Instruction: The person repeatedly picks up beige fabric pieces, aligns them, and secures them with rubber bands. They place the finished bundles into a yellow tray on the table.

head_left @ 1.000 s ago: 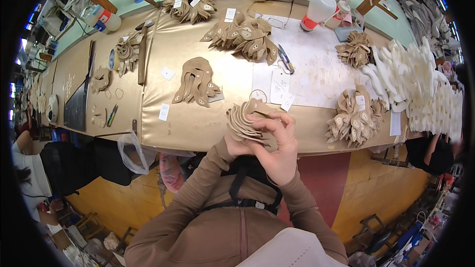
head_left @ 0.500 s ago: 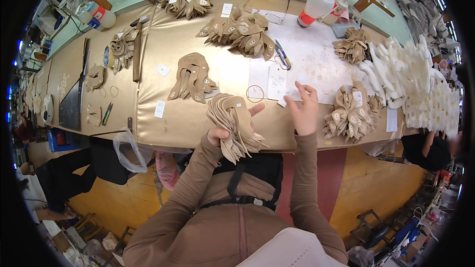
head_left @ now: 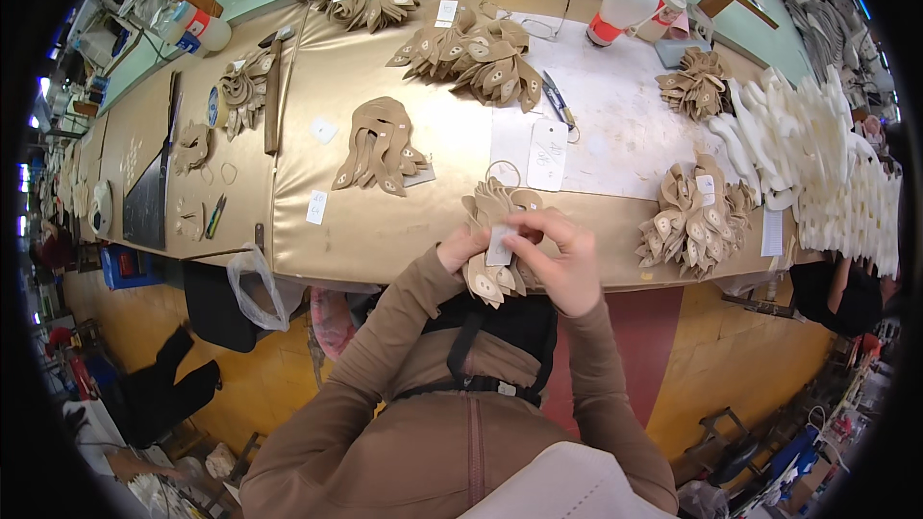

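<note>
Over the table's near edge, my left hand (head_left: 460, 248) is closed around a bundle of tan cut pieces (head_left: 488, 283), some with pale oval spots. My right hand (head_left: 567, 255) pinches a small white tag (head_left: 499, 245) against the front of that bundle. Parts of the bundle are hidden behind both hands. Just beyond it a thin tan rubber band (head_left: 503, 171) shows. A larger white card with handwriting (head_left: 548, 156) lies past my right fingers. Left of the bundle rests a loose stack of tan pieces (head_left: 377, 146).
More tagged tan bundles lie at the back (head_left: 471, 58) and right (head_left: 697, 216). White foam-like pieces (head_left: 817, 163) are piled far right. Snips (head_left: 558, 98), a squeeze bottle (head_left: 625, 5) and eyeglasses (head_left: 540, 29) sit toward the back. A wooden stick (head_left: 273, 96) lies left.
My right hand came left from above the table to the bundle and now pinches a white tag on it. The left hand turned the bundle and brought it slightly right.
</note>
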`<state>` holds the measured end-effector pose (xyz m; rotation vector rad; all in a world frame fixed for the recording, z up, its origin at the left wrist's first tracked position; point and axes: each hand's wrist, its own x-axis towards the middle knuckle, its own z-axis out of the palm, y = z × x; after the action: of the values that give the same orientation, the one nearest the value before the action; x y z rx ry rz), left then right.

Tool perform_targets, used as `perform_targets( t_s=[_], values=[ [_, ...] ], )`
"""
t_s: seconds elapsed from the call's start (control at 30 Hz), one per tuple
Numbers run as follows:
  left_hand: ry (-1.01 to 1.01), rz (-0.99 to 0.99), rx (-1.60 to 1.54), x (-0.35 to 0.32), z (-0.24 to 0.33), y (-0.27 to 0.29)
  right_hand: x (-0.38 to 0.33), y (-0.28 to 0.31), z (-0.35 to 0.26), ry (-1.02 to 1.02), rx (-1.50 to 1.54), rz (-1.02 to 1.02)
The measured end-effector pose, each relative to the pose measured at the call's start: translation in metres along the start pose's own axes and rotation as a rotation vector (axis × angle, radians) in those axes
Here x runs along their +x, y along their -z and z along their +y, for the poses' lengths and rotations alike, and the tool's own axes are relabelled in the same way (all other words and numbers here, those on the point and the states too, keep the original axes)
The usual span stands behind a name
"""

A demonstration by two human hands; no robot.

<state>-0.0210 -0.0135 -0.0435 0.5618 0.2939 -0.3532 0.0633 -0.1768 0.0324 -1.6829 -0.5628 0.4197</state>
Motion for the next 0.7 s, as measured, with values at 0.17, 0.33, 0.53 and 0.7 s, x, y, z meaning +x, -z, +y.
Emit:
perform_targets(
  t_s=[0.17,0.33,0.53,0.7],
  values=[
    [-0.03,0.0,0.053,-0.005,0.004,0.001,0.003,-0.018,0.004,0.057,-0.157,0.045],
    [-0.044,0.065,-0.021,-0.008,0.011,-0.002,0.003,-0.008,0.016,0.186,-0.013,0.176],
    [0.097,0.111,-0.093,-0.013,0.017,-0.002,-0.003,0.004,0.031,0.093,0.663,0.358],
    [0.077,0.088,0.023,-0.012,0.014,-0.011,-0.013,-0.015,0.03,-0.064,0.655,0.112]
  ],
)
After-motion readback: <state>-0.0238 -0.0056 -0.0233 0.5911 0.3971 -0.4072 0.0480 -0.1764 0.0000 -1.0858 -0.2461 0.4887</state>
